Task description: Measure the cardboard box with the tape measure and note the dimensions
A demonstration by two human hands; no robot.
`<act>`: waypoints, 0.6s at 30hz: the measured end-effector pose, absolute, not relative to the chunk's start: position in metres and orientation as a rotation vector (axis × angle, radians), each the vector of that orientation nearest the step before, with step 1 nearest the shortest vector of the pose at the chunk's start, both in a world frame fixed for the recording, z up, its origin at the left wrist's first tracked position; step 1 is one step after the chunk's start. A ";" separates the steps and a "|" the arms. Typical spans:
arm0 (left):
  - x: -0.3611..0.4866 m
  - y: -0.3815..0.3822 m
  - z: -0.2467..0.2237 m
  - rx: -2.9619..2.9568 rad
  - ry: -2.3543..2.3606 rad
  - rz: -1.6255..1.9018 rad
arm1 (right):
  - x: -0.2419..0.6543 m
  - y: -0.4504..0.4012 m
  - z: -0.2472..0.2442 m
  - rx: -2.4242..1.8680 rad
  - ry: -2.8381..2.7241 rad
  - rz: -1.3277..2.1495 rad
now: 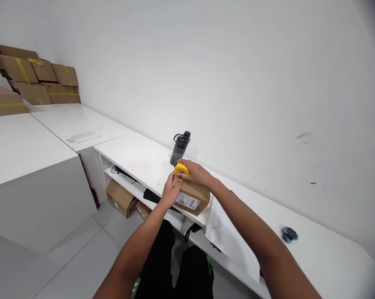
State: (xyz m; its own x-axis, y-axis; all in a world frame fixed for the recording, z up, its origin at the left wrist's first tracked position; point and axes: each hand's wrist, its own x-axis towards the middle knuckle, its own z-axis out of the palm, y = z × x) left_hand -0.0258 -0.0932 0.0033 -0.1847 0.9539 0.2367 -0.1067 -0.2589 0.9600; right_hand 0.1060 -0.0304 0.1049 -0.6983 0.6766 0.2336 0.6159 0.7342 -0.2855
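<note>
A small brown cardboard box (195,195) with a white printed label sits on the white counter (144,155). My right hand (192,171) is closed round a yellow tape measure (181,168) at the box's far left end. Just below it, my left hand (171,189) is closed at the left edge of the box, its thumb near the tape measure. What the left fingers grip is partly hidden behind the hand. A dark water bottle (180,147) stands right behind the tape measure.
Handwritten paper sheets (217,222) lie right of the box, under my right forearm. A dark blue object (289,234) is farther right. Cardboard boxes (19,69) are stacked at the far left. Another carton (120,198) sits below the counter. A white wall rises behind.
</note>
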 end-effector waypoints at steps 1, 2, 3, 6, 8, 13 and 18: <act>-0.026 -0.093 0.004 1.205 1.142 1.570 | 0.110 -0.033 0.106 -1.012 -2.610 0.269; -0.025 -0.093 0.004 1.205 1.172 1.560 | 0.114 -0.036 0.106 -1.023 -2.600 0.283; -0.025 -0.093 0.005 1.204 1.192 1.553 | 0.119 -0.039 0.107 -1.037 -2.587 0.305; -0.024 -0.093 0.005 1.210 1.226 1.567 | 0.139 -0.046 0.111 -1.091 -2.561 0.400; -0.024 -0.094 0.005 1.213 1.238 1.574 | 0.158 -0.050 0.112 -1.111 -2.568 0.434; -0.023 -0.090 0.004 1.248 1.284 1.588 | 0.224 -0.062 0.107 -1.187 -2.524 0.432; -0.024 -0.082 -0.001 1.309 1.327 1.643 | 0.270 -0.078 0.087 -1.326 -2.349 0.503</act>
State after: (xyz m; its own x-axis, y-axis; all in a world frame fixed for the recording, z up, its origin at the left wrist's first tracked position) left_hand -0.0237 -0.0821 -0.0007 -0.2950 0.9078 0.2982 0.1005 -0.2809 0.9545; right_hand 0.2698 -0.0784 0.0867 -0.4729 0.8662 0.1617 0.7241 0.4866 -0.4888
